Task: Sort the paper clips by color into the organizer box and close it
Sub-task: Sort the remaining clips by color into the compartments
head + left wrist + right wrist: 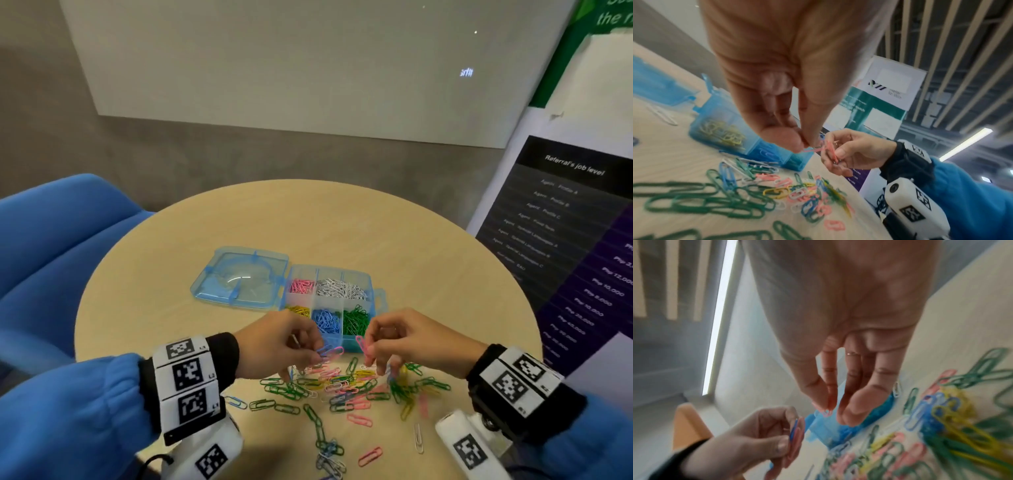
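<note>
The translucent blue plastic organizer box (356, 337) sits open on the round pale wooden surface (342, 222), its compartments partly filled by colour. A big mixed heap of loose coloured paper clips (349, 387) remains just beside it. The left hand (274, 342) pinches pink and blue clips; the right hand (404, 337) pinches a pink one. Sorting looks roughly half done, with closing still ahead.

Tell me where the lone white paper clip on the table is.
In the head view the white paper clip lies on the table near its front edge, below the right hand, just right of the mixed pile.
</note>
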The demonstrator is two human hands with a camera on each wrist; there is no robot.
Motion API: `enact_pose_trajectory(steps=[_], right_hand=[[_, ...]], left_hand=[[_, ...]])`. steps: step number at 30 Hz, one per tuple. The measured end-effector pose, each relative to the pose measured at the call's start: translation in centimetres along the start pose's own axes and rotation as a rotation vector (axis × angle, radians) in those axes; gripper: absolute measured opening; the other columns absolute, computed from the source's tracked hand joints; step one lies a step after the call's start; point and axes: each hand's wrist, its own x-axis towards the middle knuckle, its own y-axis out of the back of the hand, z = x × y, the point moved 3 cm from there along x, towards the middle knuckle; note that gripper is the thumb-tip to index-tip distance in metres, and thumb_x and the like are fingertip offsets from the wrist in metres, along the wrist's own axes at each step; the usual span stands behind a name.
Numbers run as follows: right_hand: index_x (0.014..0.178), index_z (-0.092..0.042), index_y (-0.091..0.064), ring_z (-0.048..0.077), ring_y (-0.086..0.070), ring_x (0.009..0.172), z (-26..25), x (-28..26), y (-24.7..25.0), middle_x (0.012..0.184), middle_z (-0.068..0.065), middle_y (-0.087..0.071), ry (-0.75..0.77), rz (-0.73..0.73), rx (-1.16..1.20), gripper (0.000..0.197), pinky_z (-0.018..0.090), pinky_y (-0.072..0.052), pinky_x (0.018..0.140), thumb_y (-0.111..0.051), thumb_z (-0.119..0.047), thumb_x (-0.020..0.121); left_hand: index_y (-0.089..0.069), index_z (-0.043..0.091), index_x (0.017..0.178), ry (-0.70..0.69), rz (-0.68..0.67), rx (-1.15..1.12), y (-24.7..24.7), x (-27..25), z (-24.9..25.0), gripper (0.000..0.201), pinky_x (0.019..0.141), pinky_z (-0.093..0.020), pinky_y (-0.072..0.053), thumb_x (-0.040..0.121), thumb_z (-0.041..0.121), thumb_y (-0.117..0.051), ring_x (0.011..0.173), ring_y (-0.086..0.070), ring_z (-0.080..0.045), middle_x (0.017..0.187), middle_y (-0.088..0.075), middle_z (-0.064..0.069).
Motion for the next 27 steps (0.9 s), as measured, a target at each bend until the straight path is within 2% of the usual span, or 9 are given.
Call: enact_pose_trajectory(steps=[2,5,9,13,15,18,21,24,27], right_hand=[[0.085,-0.001,-0.062,0.023,-0.063,0.063,-0.8,0.9,0.3,0.081,0.018,-0.069,0.014,0.07,0.104,0.004,0.026,-0.052,0.059,-0.062,0.0,0.089],[0.082,0.002,-0.061,0.019,-0.06,0.054,-2.0,3.4,0.7,0.074,0.019,-0.067,0.034,0.244,0.202,0.006,0.022,-0.051,0.053,-0.065,0.003,0.087],[0.077,0.004,-0.063,0.018,-0.059,0.052,-3.9,7.5,0.3,0.071,0.019,-0.067,0.059,0.385,0.252,0.008,0.022,-0.051,0.052,-0.065,0.006,0.085],[0.085,0.007,-0.068,0.025,-0.064,0.065,-4.8,10.4,0.0,0.084,0.023,-0.07,0.033,0.371,0.272,0.005,0.026,-0.057,0.064,-0.068,0.002,0.085],[0.092,0.007,-0.07,0.025,-0.067,0.07,-4.6,10.5,0.2,0.091,0.022,-0.072,0.023,0.359,0.254,0.012,0.023,-0.058,0.067,-0.067,-0.003,0.087],[0.096,0.002,-0.072,0.02,-0.07,0.078,-4.6,8.5,0.5,0.096,0.017,-0.074,0.058,0.303,0.182,0.014,0.022,-0.057,0.072,-0.065,-0.009,0.091],[0.096,-0.001,-0.072,0.017,-0.071,0.079,-4.3,5.3,0.8,0.096,0.012,-0.075,0.093,0.25,0.17,0.015,0.022,-0.055,0.071,-0.063,-0.013,0.092],[0.097,0.0,-0.072,0.016,-0.07,0.078,-3.4,2.2,1.2,0.095,0.01,-0.075,0.093,0.246,0.151,0.019,0.021,-0.054,0.068,-0.063,-0.015,0.092],[0.09,-0.006,-0.074,0.014,-0.069,0.075,-1.9,0.1,1.6,0.089,0.006,-0.076,0.044,0.287,0.001,0.016,0.023,-0.054,0.065,-0.064,-0.018,0.092]], left_hand=[[-0.061,0.009,0.089,0.037,0.034,-0.111,0.8,0.1,-0.5,0.004,0.055,-0.021,-0.053,0.09,0.008,-0.066,0.062,-0.06,-0.008,0.075,-0.056,-0.005],[-0.061,0.009,0.086,0.056,0.102,-0.203,2.3,0.7,-1.1,0.007,0.055,-0.02,-0.052,0.089,0.005,-0.065,0.059,-0.061,-0.005,0.075,-0.053,-0.009],[-0.061,0.01,0.082,0.105,0.264,-0.172,4.9,2.3,-1.7,0.009,0.053,-0.019,-0.051,0.089,0.006,-0.066,0.056,-0.06,-0.006,0.069,-0.06,-0.003],[-0.062,0.009,0.082,0.176,0.403,-0.173,7.4,4.5,-2.3,0.008,0.056,-0.023,-0.053,0.089,0.01,-0.067,0.061,-0.063,-0.014,0.072,-0.066,-0.007],[-0.063,0.006,0.085,0.218,0.418,-0.178,8.0,5.6,-2.4,0.007,0.057,-0.023,-0.055,0.088,0.009,-0.068,0.061,-0.065,-0.014,0.078,-0.069,-0.011],[-0.065,0.005,0.084,0.245,0.406,-0.175,8.3,6.7,-2.3,0.008,0.058,-0.025,-0.057,0.085,0.009,-0.072,0.062,-0.069,-0.016,0.084,-0.074,-0.014],[-0.068,0.006,0.083,0.245,0.397,-0.095,8.1,7.0,-2.1,0.009,0.049,-0.024,-0.053,0.083,0.012,-0.074,0.063,-0.071,-0.017,0.081,-0.075,-0.01],[-0.07,0.009,0.081,0.169,0.388,0.041,7.3,6.5,-1.1,0.012,0.048,-0.022,-0.05,0.084,0.02,-0.074,0.061,-0.071,-0.014,0.075,-0.075,-0.003],[-0.071,0.013,0.075,0.111,0.296,0.075,5.3,5.7,0.0,0.017,0.045,-0.016,-0.046,0.084,0.026,-0.074,0.058,-0.069,-0.01,0.071,-0.074,0.002]])
